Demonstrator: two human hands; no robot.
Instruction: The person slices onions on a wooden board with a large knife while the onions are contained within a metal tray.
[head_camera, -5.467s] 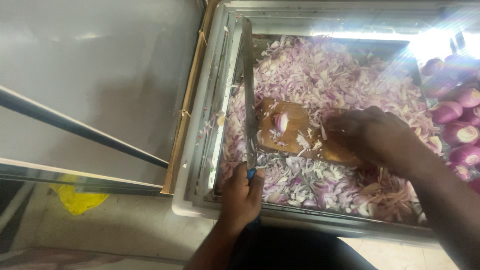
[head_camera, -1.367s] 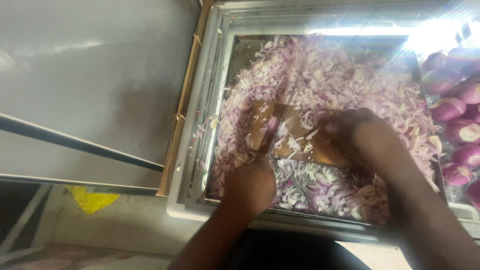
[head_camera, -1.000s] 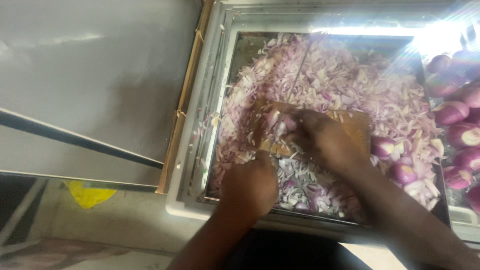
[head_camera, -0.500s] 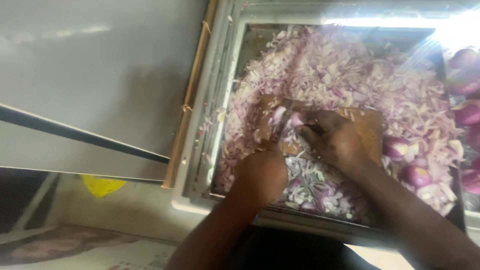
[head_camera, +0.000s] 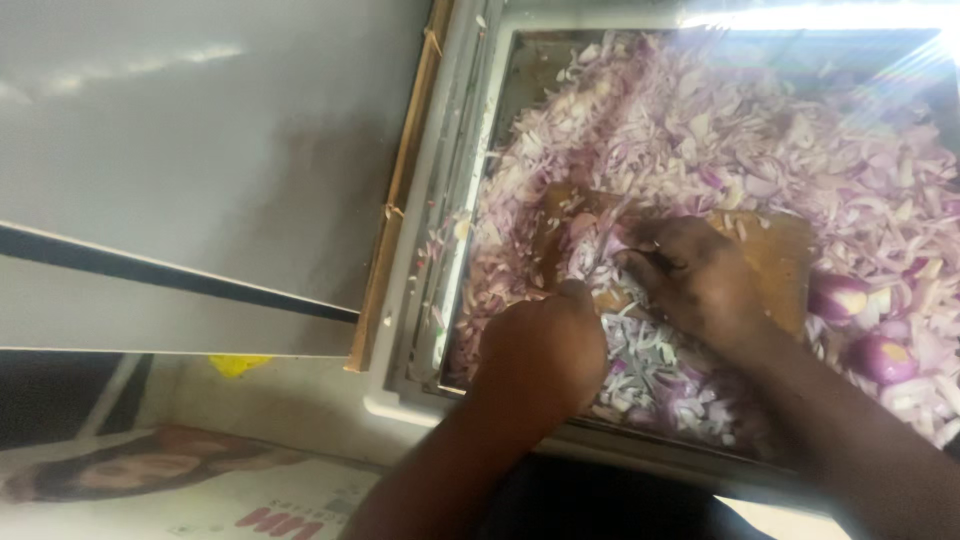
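Note:
A wooden cutting board (head_camera: 775, 262) lies in a large metal tray (head_camera: 470, 215) heaped with chopped purple onion (head_camera: 700, 130). My right hand (head_camera: 700, 280) rests on the board, its fingertips pressing down on a partly sliced onion (head_camera: 598, 238) at the board's left end. My left hand (head_camera: 545, 350) is fisted just below that onion, closed around a knife handle. The knife blade (head_camera: 590, 262) stands edge-on against the onion and is mostly hidden by slices.
Peeled onion halves (head_camera: 838, 296) lie among the slices right of the board. A grey panel (head_camera: 200, 160) with a wooden strip (head_camera: 395, 200) borders the tray on the left. A printed paper sheet (head_camera: 180, 480) lies at bottom left.
My right hand has moved left across the board onto the onion beside the blade. My left hand stays shut on the knife near the tray's front. The view has shifted closer.

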